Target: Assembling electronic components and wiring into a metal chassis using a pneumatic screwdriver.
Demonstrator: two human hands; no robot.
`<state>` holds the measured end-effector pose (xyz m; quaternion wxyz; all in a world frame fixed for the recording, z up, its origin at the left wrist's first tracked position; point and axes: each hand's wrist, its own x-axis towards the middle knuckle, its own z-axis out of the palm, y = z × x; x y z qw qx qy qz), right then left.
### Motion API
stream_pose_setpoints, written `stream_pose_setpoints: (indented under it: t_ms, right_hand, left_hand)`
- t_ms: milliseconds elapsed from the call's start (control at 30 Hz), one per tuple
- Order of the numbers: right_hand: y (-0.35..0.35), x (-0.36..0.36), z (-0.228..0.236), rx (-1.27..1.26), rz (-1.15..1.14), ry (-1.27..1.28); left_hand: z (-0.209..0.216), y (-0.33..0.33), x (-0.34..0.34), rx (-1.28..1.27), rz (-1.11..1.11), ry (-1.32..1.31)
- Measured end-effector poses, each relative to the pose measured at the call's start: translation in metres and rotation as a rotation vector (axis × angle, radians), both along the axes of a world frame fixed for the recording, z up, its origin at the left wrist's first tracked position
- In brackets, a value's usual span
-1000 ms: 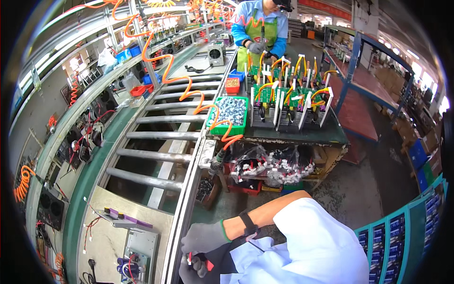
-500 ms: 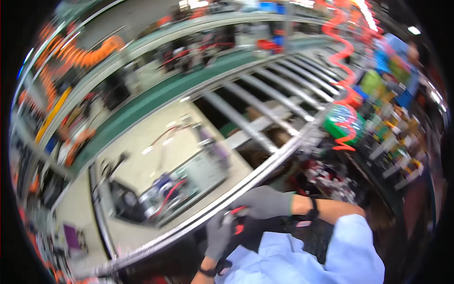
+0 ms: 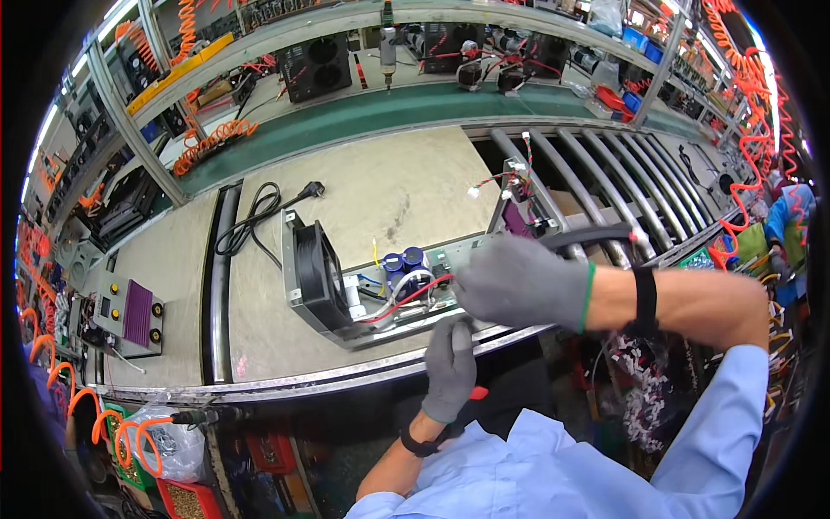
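The fan-equipped chassis [image 3: 402,322] is being supported by the worktop [image 3: 372,190]; the right hand [image 3: 523,283] is being held over its right end, the left hand [image 3: 450,368] beside its front edge, neither grip being discernible

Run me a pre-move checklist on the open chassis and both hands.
1. Gloves on both hands: ok, left hand and right hand are covered in grey.
2. Power plug disconnected: ok, it lies loose on the board.
3. Fan upright at the left end of the chassis: ok.
4. White connector plugged in: not ok, it hangs free.
5. Red wire seated at its right end: cannot tell, the right hand blocks that area.
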<state>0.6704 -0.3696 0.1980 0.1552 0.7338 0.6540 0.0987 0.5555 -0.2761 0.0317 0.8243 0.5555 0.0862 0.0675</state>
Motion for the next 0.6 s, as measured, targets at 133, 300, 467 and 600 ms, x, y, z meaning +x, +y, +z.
stream_pose_setpoints:
  t_ms: [133,300,467,600]
  right_hand:
    - [0.064,0.053,0.021,0.044,0.079,-0.100]
    - [0.121,0.106,-0.019,-0.418,-0.379,0.158]
    - [0.139,0.133,-0.066,-0.727,-0.593,0.357]
    - [0.138,0.142,-0.086,-0.796,-0.498,0.401]
  left_hand:
    - [-0.011,0.033,0.003,1.192,0.486,-0.364]
    - [-0.035,0.050,-0.002,1.350,0.572,-0.250]
    - [-0.056,0.052,-0.003,1.381,0.601,-0.259]
    - [-0.063,0.051,-0.001,1.449,0.628,-0.230]
